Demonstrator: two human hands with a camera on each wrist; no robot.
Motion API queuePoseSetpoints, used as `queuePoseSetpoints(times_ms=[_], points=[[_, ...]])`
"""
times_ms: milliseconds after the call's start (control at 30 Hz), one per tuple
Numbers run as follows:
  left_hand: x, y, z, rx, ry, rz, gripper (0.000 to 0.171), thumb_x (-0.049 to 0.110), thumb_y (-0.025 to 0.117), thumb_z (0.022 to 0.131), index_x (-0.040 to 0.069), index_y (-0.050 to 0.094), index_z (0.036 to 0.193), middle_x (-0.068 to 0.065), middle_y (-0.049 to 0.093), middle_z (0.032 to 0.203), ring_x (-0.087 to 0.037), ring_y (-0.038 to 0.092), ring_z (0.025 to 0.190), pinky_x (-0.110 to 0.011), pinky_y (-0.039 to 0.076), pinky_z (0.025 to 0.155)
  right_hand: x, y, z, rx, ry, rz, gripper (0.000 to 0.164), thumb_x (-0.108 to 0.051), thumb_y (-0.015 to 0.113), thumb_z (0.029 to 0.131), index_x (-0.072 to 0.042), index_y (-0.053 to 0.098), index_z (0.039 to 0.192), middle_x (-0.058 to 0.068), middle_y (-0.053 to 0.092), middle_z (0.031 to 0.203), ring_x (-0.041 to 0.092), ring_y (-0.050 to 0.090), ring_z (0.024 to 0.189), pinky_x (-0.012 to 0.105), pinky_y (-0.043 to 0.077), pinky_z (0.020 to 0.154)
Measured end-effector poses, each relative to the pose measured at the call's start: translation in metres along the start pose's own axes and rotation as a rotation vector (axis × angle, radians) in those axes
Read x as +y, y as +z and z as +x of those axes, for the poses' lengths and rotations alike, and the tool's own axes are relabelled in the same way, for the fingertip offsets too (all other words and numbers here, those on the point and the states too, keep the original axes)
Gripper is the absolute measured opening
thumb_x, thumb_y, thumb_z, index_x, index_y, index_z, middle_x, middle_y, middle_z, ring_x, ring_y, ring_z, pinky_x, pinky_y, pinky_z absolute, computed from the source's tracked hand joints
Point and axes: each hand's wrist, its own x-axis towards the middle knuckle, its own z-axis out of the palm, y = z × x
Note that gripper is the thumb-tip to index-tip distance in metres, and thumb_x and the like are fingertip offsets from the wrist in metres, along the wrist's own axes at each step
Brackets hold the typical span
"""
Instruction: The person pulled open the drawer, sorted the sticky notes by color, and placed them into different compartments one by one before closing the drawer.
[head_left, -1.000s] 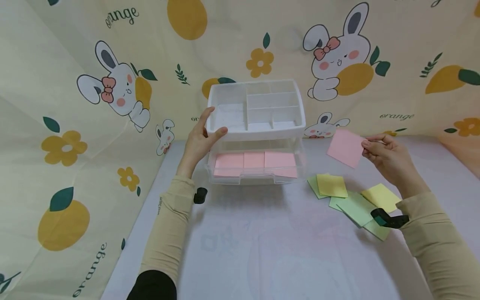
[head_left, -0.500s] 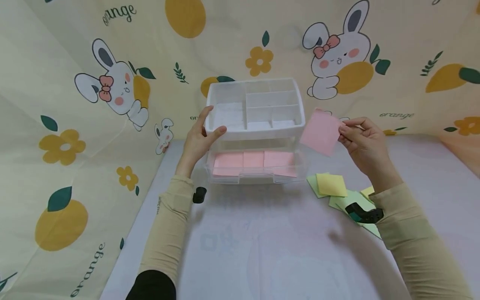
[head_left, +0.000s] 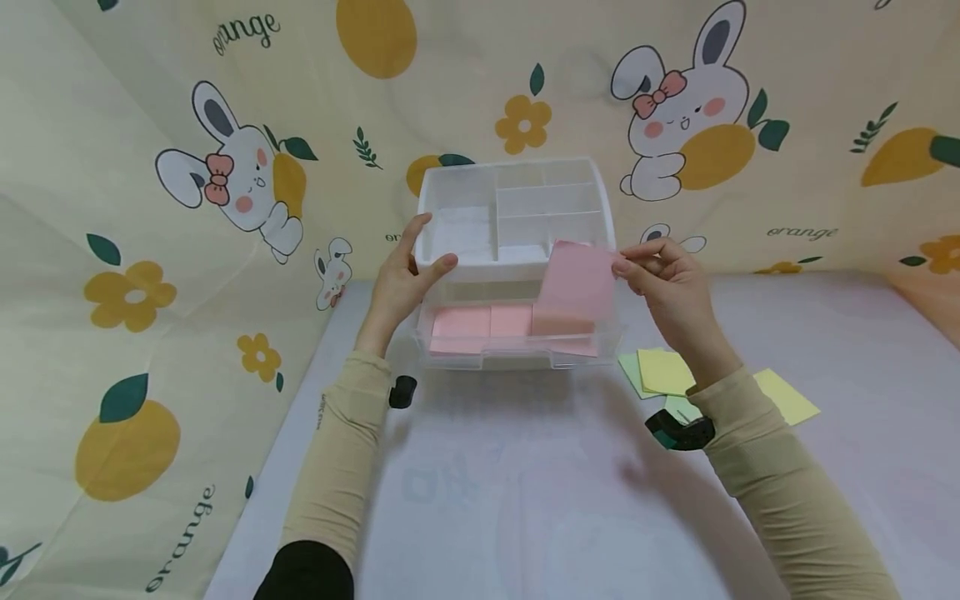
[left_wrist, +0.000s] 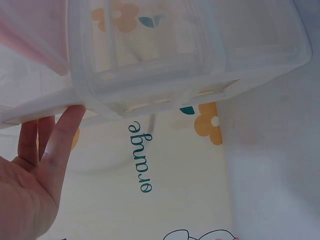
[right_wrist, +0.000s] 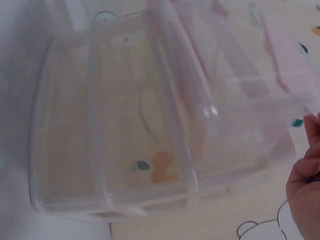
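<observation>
A small plastic drawer box (head_left: pixel 459 237) with a white divided top stands at the back of the table. My left hand (head_left: pixel 397 283) holds its upper left edge, thumb on the front rim; in the left wrist view the fingertips (left_wrist: pixel 75 112) grip that rim. Below the top, the clear drawer (head_left: pixel 517 362) is pulled out, with a row of pink sticky notes (head_left: pixel 459 325) inside. My right hand (head_left: pixel 670 292) pinches a pink sticky note (head_left: pixel 576 279) by its right edge. That note hangs tilted over the drawer's right part and covers a corner of the top.
Yellow sticky notes (head_left: pixel 663 372) and green sticky notes (head_left: pixel 632 372) lie loosely on the table right of the box, partly hidden by my right arm. A patterned cloth backdrop (head_left: pixel 465 92) rises close behind the box.
My right hand has moved left with the pink sticky note, from above the loose notes to over the drawer. The left hand has stayed on the box.
</observation>
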Motion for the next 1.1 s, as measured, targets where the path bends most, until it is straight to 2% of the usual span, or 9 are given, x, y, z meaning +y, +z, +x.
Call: queuePoseSetpoints(times_ms=[167, 333, 467, 600, 700, 800, 933, 1100], points=[[0.001, -0.001, -0.001, -0.001, -0.002, 0.008, 0.077, 0.074, 0.057, 0.071, 0.056, 0.023, 0.137, -0.006, 0.041, 0.075, -0.020, 0.041, 0.067, -0.027, 0.034, 0.055, 0.007, 0.005, -0.002, -0.058, 0.032, -0.190, 0.010, -0.006, 0.065, 0.085, -0.009, 0.064, 0.095, -0.009, 0.071, 0.086, 0.003, 0.063, 0.082, 0.014, 0.049, 0.079], [0.001, -0.001, -0.001, 0.001, 0.000, 0.008, 0.076, 0.072, 0.059, 0.072, 0.056, 0.024, 0.137, -0.004, 0.038, 0.072, -0.018, 0.038, 0.064, -0.027, 0.031, 0.053, 0.016, 0.003, -0.005, -0.094, 0.077, -0.367, 0.011, -0.012, 0.065, 0.087, -0.010, 0.063, 0.098, -0.015, 0.070, 0.087, 0.001, 0.062, 0.082, 0.014, 0.049, 0.078], [0.000, 0.000, -0.001, -0.005, -0.003, -0.001, 0.074, 0.070, 0.059, 0.073, 0.056, 0.024, 0.137, -0.003, 0.036, 0.070, -0.017, 0.037, 0.064, -0.026, 0.032, 0.053, 0.019, 0.000, -0.006, -0.114, 0.087, -0.430, 0.014, -0.014, 0.063, 0.089, -0.009, 0.062, 0.101, -0.017, 0.069, 0.088, 0.000, 0.061, 0.082, 0.013, 0.048, 0.078], [0.000, 0.001, 0.000, 0.001, 0.002, -0.002, 0.074, 0.071, 0.059, 0.073, 0.056, 0.024, 0.137, -0.003, 0.036, 0.070, -0.018, 0.037, 0.064, -0.027, 0.032, 0.053, 0.018, -0.001, -0.007, -0.141, 0.053, -0.496, 0.019, -0.015, 0.061, 0.090, -0.004, 0.063, 0.106, -0.018, 0.066, 0.085, 0.001, 0.057, 0.078, 0.013, 0.047, 0.074], [0.001, 0.003, 0.001, 0.000, 0.008, 0.002, 0.075, 0.073, 0.058, 0.071, 0.057, 0.024, 0.136, -0.004, 0.038, 0.071, -0.019, 0.038, 0.064, -0.027, 0.031, 0.053, 0.017, 0.000, -0.008, -0.148, 0.006, -0.576, 0.021, -0.013, 0.059, 0.092, 0.001, 0.064, 0.107, -0.020, 0.062, 0.084, 0.001, 0.051, 0.073, 0.013, 0.043, 0.066], [0.002, 0.004, 0.002, -0.004, 0.008, 0.007, 0.075, 0.076, 0.056, 0.071, 0.058, 0.023, 0.136, -0.005, 0.040, 0.074, -0.019, 0.040, 0.066, -0.027, 0.032, 0.054, 0.016, 0.000, -0.008, -0.147, -0.021, -0.638, 0.021, -0.010, 0.057, 0.092, 0.003, 0.064, 0.107, -0.022, 0.061, 0.086, 0.000, 0.051, 0.072, 0.014, 0.041, 0.063], [0.001, 0.005, 0.002, -0.003, -0.005, 0.002, 0.073, 0.075, 0.056, 0.071, 0.060, 0.022, 0.134, -0.006, 0.041, 0.076, -0.019, 0.041, 0.068, -0.028, 0.032, 0.055, 0.015, -0.001, -0.006, -0.150, -0.007, -0.734, 0.020, -0.014, 0.058, 0.092, -0.004, 0.067, 0.106, -0.018, 0.062, 0.078, 0.002, 0.051, 0.067, 0.018, 0.040, 0.058], [0.000, 0.003, 0.000, 0.003, -0.025, -0.008, 0.071, 0.071, 0.059, 0.073, 0.061, 0.023, 0.133, -0.006, 0.041, 0.078, -0.020, 0.042, 0.071, -0.028, 0.033, 0.056, 0.013, 0.004, -0.004, -0.163, 0.031, -0.855, 0.021, -0.026, 0.061, 0.091, -0.015, 0.069, 0.106, -0.014, 0.064, 0.081, 0.008, 0.053, 0.067, 0.020, 0.040, 0.057]])
